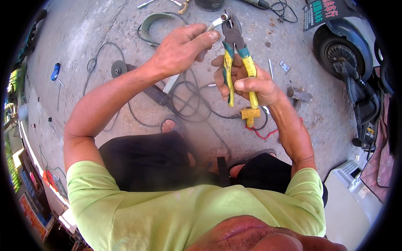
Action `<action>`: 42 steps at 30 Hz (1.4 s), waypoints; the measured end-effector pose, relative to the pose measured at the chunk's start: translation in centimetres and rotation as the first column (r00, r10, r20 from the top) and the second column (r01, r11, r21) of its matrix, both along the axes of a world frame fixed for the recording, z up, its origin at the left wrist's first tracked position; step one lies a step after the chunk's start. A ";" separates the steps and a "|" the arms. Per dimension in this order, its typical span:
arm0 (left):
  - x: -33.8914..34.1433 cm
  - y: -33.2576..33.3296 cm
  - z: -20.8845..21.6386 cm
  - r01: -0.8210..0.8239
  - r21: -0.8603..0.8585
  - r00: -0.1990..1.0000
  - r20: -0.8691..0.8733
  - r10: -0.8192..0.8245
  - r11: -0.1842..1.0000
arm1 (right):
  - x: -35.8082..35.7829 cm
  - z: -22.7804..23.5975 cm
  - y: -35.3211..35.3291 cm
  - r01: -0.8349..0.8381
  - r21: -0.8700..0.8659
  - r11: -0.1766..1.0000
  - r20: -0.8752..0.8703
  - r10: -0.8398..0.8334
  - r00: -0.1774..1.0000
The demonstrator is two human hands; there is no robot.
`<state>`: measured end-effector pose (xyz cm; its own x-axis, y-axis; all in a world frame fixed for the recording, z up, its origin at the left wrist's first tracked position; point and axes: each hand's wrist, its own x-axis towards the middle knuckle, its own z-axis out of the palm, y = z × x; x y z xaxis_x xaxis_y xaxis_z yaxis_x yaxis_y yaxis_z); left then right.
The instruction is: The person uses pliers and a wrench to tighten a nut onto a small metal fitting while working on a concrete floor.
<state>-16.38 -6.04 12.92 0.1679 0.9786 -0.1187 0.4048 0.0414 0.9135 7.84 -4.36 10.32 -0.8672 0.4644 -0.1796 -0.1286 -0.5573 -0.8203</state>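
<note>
Nearest: a lime-green shirt (188, 213) is seen at the lower edge, with dark shorts (146, 161) and sandalled feet just beyond it.
Right hand: the right hand (251, 85) is closed around the two yellow handles of the cutting pliers (238, 62), thumb laid across the front; the handles are held close together.
Pliers: dark curved jaws at the top, teal collars below them, yellow grips; held upright above the concrete ground (104, 29), in the upper middle of the view.
Left hand: the left hand (182, 48) is pinched, thumb against fingers, on a small silver metal piece (220, 20) whose end lies at the plier jaws; whether the jaws bite it cannot be told.
Open room: bare ground is left at the upper left; under the hands it is crossed by black cable (188, 100) and a red wire (261, 134).
Edges: a scooter (351, 54) closes off the right side; a white box (347, 201) stands at the lower right.
Sign: a dark rectangular plate with red and pale lettering (324, 12) is fixed on the scooter, top right.
</note>
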 end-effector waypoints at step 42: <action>-4.5 7.2 -0.4 -0.070 -0.312 0.315 0.894 0.317 0.948 | -1.7 -1.1 -4.1 0.042 -0.197 0.980 0.009 -0.041 0.999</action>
